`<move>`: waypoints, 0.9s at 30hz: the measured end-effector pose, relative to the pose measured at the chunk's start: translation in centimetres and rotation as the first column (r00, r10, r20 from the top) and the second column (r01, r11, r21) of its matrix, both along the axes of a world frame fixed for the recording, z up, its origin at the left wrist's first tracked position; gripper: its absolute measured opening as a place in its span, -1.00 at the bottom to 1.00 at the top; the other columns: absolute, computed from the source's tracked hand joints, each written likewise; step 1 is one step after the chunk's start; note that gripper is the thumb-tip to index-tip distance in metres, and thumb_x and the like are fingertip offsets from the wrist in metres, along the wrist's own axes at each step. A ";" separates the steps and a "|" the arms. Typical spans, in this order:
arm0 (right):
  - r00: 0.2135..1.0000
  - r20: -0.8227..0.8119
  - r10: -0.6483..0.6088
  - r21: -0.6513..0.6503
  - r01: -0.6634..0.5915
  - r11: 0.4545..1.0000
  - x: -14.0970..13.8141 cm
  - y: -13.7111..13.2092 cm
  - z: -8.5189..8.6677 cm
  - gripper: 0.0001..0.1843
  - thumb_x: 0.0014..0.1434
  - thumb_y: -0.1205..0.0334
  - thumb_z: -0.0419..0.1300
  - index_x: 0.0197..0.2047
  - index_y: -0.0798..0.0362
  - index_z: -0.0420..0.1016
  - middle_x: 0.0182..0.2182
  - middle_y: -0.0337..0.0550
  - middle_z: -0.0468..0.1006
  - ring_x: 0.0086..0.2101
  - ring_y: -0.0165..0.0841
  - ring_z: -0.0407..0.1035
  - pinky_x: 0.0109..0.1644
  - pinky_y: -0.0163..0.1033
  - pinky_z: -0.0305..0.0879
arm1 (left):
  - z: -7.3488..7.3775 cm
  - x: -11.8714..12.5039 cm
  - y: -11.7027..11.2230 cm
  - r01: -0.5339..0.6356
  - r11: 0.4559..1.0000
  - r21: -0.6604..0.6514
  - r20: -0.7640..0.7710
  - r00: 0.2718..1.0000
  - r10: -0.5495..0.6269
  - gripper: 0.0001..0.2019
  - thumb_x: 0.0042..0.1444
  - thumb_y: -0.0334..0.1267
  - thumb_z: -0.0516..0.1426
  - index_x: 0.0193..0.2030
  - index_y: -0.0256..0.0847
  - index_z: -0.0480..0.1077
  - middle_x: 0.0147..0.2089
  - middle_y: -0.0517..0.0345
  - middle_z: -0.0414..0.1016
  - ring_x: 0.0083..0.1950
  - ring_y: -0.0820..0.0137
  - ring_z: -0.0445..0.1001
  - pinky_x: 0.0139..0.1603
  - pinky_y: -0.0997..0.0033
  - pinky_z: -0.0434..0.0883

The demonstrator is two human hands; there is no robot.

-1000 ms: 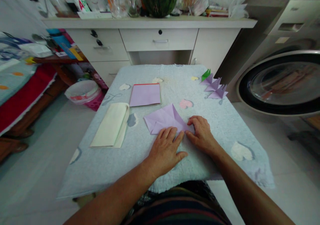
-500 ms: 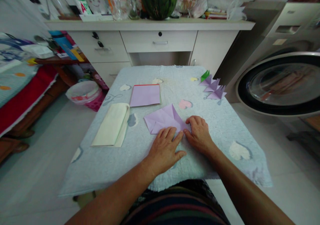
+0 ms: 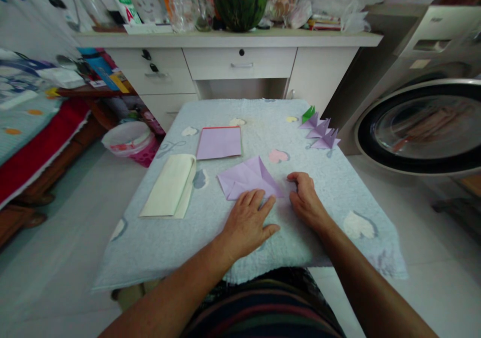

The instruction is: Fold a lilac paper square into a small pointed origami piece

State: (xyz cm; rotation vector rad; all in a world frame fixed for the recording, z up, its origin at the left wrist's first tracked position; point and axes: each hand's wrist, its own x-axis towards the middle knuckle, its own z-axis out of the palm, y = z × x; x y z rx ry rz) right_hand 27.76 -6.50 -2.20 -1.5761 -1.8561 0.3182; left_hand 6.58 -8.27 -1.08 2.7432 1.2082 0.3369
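Note:
A partly folded sheet of purple origami paper (image 3: 248, 177) lies on the cloth-covered table in front of me, creased, with a raised point at its top. My left hand (image 3: 250, 222) rests flat along its lower edge, fingers spread, covering part of that edge. Just right of the paper's right corner is my right hand (image 3: 305, 197), apart from the sheet; its index finger and thumb are separated, the other fingers are bent, and nothing shows between them. A stack of square paper (image 3: 219, 143), purple on top, sits behind the folded sheet.
A folded pale-green paper (image 3: 169, 185) lies at the left. Several purple folded pieces and a green one (image 3: 308, 114) stand in a row at the back right. Beyond are a white cabinet (image 3: 240, 62) with a cut watermelon (image 3: 240, 4), a washing machine (image 3: 432, 122) and a bin (image 3: 131, 142).
My right hand has slid right, off the paper's right corner, which now shows uncovered. My left hand stays on the lower edge.

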 end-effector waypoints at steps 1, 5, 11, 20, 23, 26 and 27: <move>1.000 0.012 0.003 -0.007 -0.003 1.000 -0.1 0.0 0.1 -0.60 0.03 0.44 0.01 -0.02 0.09 0.25 -0.11 0.04 0.35 -0.07 -0.13 0.25 0.08 0.05 0.22 | 0.0 0.0 0.0 0.000 1.000 0.004 0.003 1.000 0.000 -0.37 0.19 0.14 0.08 0.32 -0.11 0.17 0.29 -0.09 0.23 0.32 0.08 0.16 0.33 0.01 0.11; 0.993 0.117 -0.012 -0.014 0.013 1.000 -0.9 0.1 0.2 -0.70 0.15 0.26 0.09 -0.02 0.09 0.29 -0.11 0.06 0.39 -0.07 -0.09 0.26 0.08 0.06 0.20 | 0.1 0.0 -0.1 -0.003 1.000 0.007 0.006 1.000 0.003 -0.37 0.20 0.13 0.08 0.32 -0.12 0.17 0.29 -0.09 0.23 0.31 0.09 0.16 0.33 0.02 0.11; 0.966 0.257 -0.001 -0.017 0.006 1.000 -1.4 0.1 -0.1 -0.63 0.16 0.25 0.13 0.05 0.05 0.31 -0.03 0.08 0.39 -0.01 -0.04 0.22 0.07 0.08 0.18 | 0.2 0.1 0.0 -0.004 1.000 -0.007 0.012 1.000 0.004 -0.36 0.19 0.13 0.09 0.32 -0.12 0.16 0.29 -0.07 0.23 0.31 0.09 0.16 0.34 0.02 0.10; 0.948 0.115 0.297 0.084 -0.307 0.948 -1.3 -0.8 1.2 -0.57 0.10 0.52 -0.02 0.01 0.05 0.35 -0.08 0.01 0.47 -0.03 -0.16 0.30 0.07 0.02 0.22 | 0.3 0.2 0.0 -0.001 1.000 -0.030 0.052 0.999 0.002 -0.32 0.14 0.12 0.15 0.30 -0.24 0.17 0.23 -0.05 0.29 0.29 0.12 0.17 0.36 0.09 0.07; 0.925 0.093 0.368 0.037 -0.373 0.927 -1.4 -1.0 1.2 -0.57 0.10 0.54 -0.03 0.01 0.06 0.35 -0.18 -0.04 0.52 -0.12 -0.21 0.35 0.02 -0.04 0.27 | 0.4 0.2 0.0 0.003 0.999 -0.036 0.057 0.998 -0.001 -0.31 0.14 0.12 0.14 0.27 -0.31 0.18 0.23 -0.06 0.31 0.28 0.14 0.19 0.38 0.11 0.06; 0.927 0.117 0.357 0.010 -0.361 0.933 -1.5 -1.0 1.0 -0.55 0.08 0.55 -0.03 0.02 0.09 0.36 -0.19 -0.04 0.54 -0.14 -0.22 0.36 0.01 -0.05 0.27 | 0.5 0.2 0.0 0.004 1.000 -0.026 0.048 0.999 -0.003 -0.33 0.16 0.13 0.12 0.26 -0.31 0.18 0.25 -0.07 0.31 0.30 0.14 0.19 0.38 0.10 0.06; 0.925 0.131 0.357 0.007 -0.361 0.933 -1.5 -1.0 0.9 -0.55 0.08 0.55 -0.02 0.01 0.10 0.37 -0.19 -0.04 0.55 -0.14 -0.21 0.37 0.01 -0.05 0.27 | 0.4 0.2 0.0 0.002 1.000 -0.023 0.046 0.999 -0.001 -0.33 0.17 0.13 0.11 0.27 -0.30 0.18 0.25 -0.07 0.31 0.31 0.14 0.19 0.38 0.10 0.06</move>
